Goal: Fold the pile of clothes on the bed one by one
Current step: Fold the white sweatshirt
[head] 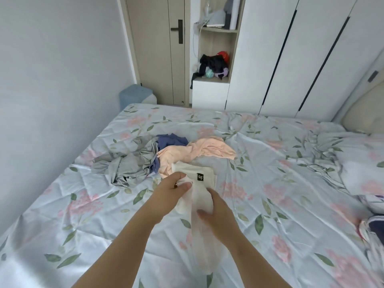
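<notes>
A white garment (202,191) with a small black label hangs in front of me over the floral bed (270,204). My left hand (172,189) pinches its upper edge, thumb on top. My right hand (216,213) grips the cloth lower down, and the rest trails down blurred between my forearms. Behind it on the sheet lies the pile: a peach garment (195,152), a blue garment (170,140) and a crumpled grey garment (128,163).
A pillow and bunched bedding (357,163) lie at the right. Dark clothing (374,225) sits at the right edge. Beyond the bed stand a door (160,48), a shelf unit with clothes (214,65), white wardrobes (301,59) and a blue bin (135,95).
</notes>
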Tool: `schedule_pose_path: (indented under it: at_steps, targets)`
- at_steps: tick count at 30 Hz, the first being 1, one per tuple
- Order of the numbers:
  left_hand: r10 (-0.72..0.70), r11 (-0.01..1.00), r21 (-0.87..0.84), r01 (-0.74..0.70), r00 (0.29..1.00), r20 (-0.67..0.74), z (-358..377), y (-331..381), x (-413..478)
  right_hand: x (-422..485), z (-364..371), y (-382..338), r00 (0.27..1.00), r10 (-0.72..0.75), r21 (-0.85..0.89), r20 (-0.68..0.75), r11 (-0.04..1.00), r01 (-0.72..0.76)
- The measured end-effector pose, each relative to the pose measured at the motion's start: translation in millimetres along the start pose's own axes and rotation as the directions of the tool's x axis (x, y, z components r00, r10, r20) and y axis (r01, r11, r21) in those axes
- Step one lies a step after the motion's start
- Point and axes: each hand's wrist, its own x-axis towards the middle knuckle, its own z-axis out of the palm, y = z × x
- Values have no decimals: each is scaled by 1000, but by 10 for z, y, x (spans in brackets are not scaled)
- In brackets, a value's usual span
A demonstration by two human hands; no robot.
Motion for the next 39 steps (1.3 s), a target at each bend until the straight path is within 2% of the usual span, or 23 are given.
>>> schedule_pose_path:
  at_steps: [4, 6, 10, 14, 16, 19, 23, 24, 25, 26, 28, 29, 30, 32, 35, 37, 39]
  targets:
    - [-30, 975, -224, 8, 995, -95, 152, 98, -199, -195, -296, 94, 995, -72, 55, -72, 996, 76]
    - [-43, 960, -281, 1, 989, -145, 200, 121, -251, -231, -425, 88, 991, -108, 77, -76, 990, 114]
    - [-26, 955, -292, -54, 965, -262, 216, 206, -252, -260, -701, 2, 980, -163, 107, -111, 979, 174]
    - [60, 936, -308, -169, 940, -335, 258, 410, -190, -217, -941, -239, 970, -161, 212, -182, 957, 199]
    - [119, 920, -323, -222, 944, -308, 337, 541, -189, -188, -1041, -425, 961, -125, 347, -247, 915, 208]
    - [231, 917, -286, -277, 955, -187, 448, 635, -211, -121, -1193, -719, 955, -48, 530, -294, 823, 205]
    - [309, 947, -131, -292, 942, 133, 627, 622, -203, -29, -1406, -1145, 958, 16, 744, -288, 634, 213]
    - [339, 938, -126, -322, 927, 157, 679, 616, -173, -5, -1447, -1238, 956, 25, 762, -293, 609, 218]
    - [362, 930, -116, -349, 925, 114, 724, 612, -136, 15, -1479, -1310, 952, 32, 771, -303, 596, 226]
    - [357, 931, -87, -356, 934, 1, 745, 629, -91, 29, -1506, -1353, 949, 38, 779, -314, 582, 234]
    - [242, 966, -20, -256, 934, -261, 732, 672, -5, 50, -1557, -1349, 948, 62, 810, -313, 538, 233]
    - [166, 976, -80, -202, 932, -323, 700, 688, 32, 53, -1580, -1304, 952, 70, 831, -297, 509, 222]
    - [75, 965, -215, -152, 941, -329, 660, 718, 57, 53, -1593, -1238, 958, 69, 846, -279, 489, 212]
    - [-126, 873, -487, -14, 959, -253, 587, 781, 101, 55, -1564, -1057, 967, 73, 829, -244, 533, 169]
    - [-384, 650, -723, 233, 922, -48, 511, 925, 151, 48, -1356, -755, 986, 103, 669, -132, 743, 12]
    - [-437, 535, -778, 329, 896, 78, 486, 1075, 161, 5, -1180, -562, 995, 94, 542, 22, 835, -91]
    - [-439, 519, -780, 350, 892, 108, 444, 1198, 197, -46, -1037, -395, 975, 86, 461, 206, 870, -174]
